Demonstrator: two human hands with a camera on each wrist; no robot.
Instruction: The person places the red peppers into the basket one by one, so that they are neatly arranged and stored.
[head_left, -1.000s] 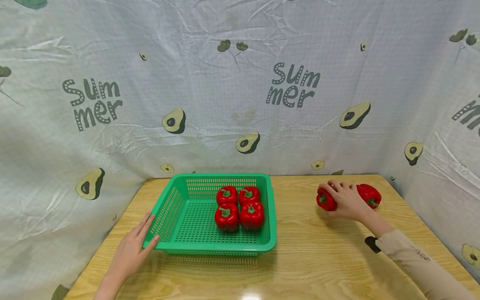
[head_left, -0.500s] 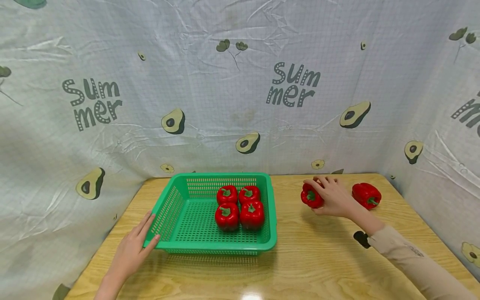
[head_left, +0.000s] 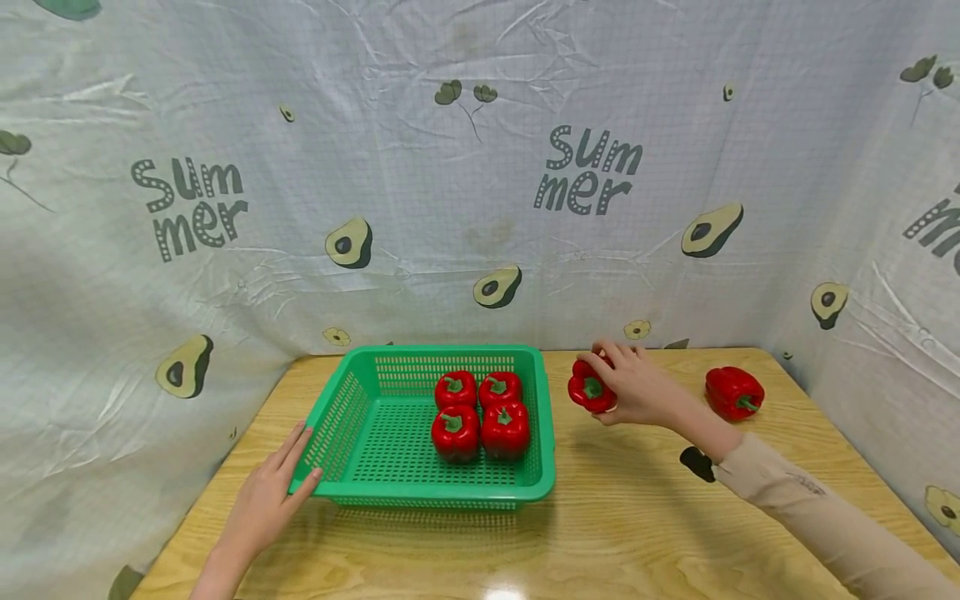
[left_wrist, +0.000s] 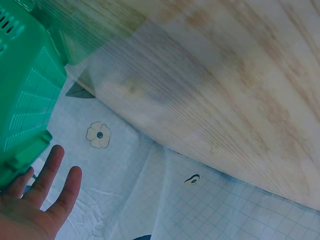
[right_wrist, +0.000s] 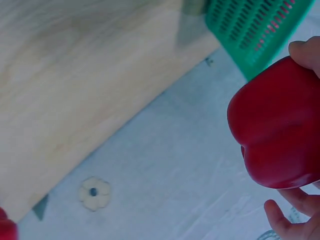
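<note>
My right hand (head_left: 637,387) grips a red bell pepper (head_left: 590,387) above the table, just right of the green basket (head_left: 442,493). In the right wrist view the held pepper (right_wrist: 280,125) shows its lobed underside, with thumb and fingers on opposite sides. My left hand (head_left: 258,500) rests with extended fingers against the basket's left rim; the left wrist view shows those fingers (left_wrist: 45,177) beside the green wall. Several red bell peppers stand grouped in the basket's right half, stems up, one of them a front pepper (head_left: 505,431).
Another red bell pepper (head_left: 734,393) lies on its side at the table's back right. The wooden table (head_left: 630,533) ends at a printed cloth (head_left: 420,167) hung behind it and along both sides. A dark object (head_left: 698,463) sits at my right wrist.
My right hand has carried the bell pepper leftward, away from the one lying at the right and toward the basket. My left hand and the basket stay in place.
</note>
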